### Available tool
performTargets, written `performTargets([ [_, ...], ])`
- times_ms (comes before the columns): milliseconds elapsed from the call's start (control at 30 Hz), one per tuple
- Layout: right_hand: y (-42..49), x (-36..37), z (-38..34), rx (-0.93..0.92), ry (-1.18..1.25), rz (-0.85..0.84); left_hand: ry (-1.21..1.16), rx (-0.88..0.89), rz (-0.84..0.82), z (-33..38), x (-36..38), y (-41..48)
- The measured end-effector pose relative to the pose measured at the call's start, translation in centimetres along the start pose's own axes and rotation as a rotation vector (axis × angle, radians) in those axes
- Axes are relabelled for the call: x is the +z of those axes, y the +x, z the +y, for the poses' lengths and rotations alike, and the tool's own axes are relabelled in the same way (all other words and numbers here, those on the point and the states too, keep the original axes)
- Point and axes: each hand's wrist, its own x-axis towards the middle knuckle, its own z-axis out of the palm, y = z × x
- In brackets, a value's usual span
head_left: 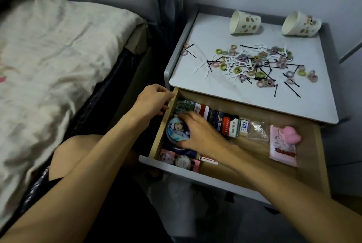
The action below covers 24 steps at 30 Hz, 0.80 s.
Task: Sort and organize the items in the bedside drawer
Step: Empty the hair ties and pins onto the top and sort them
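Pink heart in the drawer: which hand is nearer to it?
Right. The right hand is inside the drawer, holding the round badge left of the pink heart; the left hand is farther off, at the drawer's left wall.

Grey nightstand (215,33), white top. On it, farthest from the open wooden drawer (307,154): two paper cups (244,22) tipped on their sides. Between the cups and the drawer: a scattered pile of small hair ties (260,75), black bobby pins (291,89) and white floss picks (201,66). Drawer's left end: round badge (177,131), printed cards (166,157). Drawer's middle: row of small boxes (225,123), clear bag (257,128). Drawer's right end: pink packet (282,150). Left of the drawer: bed (109,89), crumpled cream sheet (58,56).
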Motion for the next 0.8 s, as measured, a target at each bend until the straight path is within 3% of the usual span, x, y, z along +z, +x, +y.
performTargets([
  [233,-0.7,-1.7,0.4,-0.01,0.096,0.003,-0.013,0.023,-0.053,0.6,0.5,-0.4],
  [433,-2.3,-8.6,1.6,0.036,0.077,0.234,-0.047,0.051,-0.122,3.2,1.9,-0.3],
  [600,-1.3,-16.4,6.6,0.085,-0.101,0.429,-0.098,0.125,-0.185,8.1,4.3,0.8],
  [800,3.2,-25.5,15.8,0.318,-0.419,0.465,-0.133,0.205,-0.31,12.9,7.8,3.6],
])
